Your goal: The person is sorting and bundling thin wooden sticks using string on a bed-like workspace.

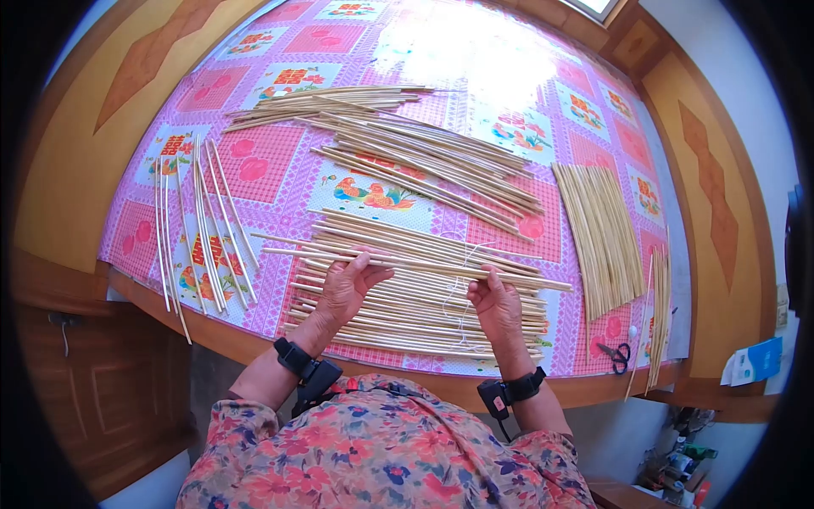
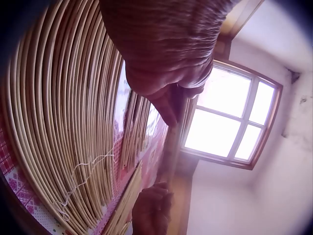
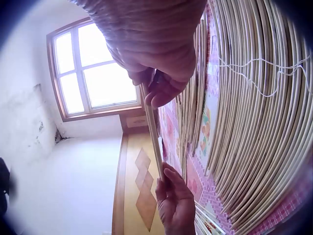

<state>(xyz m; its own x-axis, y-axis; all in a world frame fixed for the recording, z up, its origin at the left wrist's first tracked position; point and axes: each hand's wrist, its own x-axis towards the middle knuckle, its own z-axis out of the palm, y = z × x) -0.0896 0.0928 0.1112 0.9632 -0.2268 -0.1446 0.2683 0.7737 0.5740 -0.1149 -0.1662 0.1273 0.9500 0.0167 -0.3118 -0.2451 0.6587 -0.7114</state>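
Both hands hold thin pale wooden sticks (image 1: 415,264) lengthwise, raised over a row of similar sticks (image 1: 381,327) on the table. The left hand (image 1: 343,287) pinches them left of the middle, its other fingers partly spread. Nearer the right end, the right hand (image 1: 498,307) grips them between thumb and curled fingers. In the right wrist view the held sticks (image 3: 153,132) run from one hand to the other. White string (image 1: 462,318) runs across the row, with loose strands near the right hand; it also shows in the left wrist view as string (image 2: 80,171).
Behind the row lie loose stick piles (image 1: 432,161), and more sticks (image 1: 203,229) at the left. A flat stick bundle (image 1: 600,233), black scissors (image 1: 620,356) and a few upright-lying sticks (image 1: 658,318) are at the right. A patterned pink tablecloth (image 1: 280,199) covers the table.
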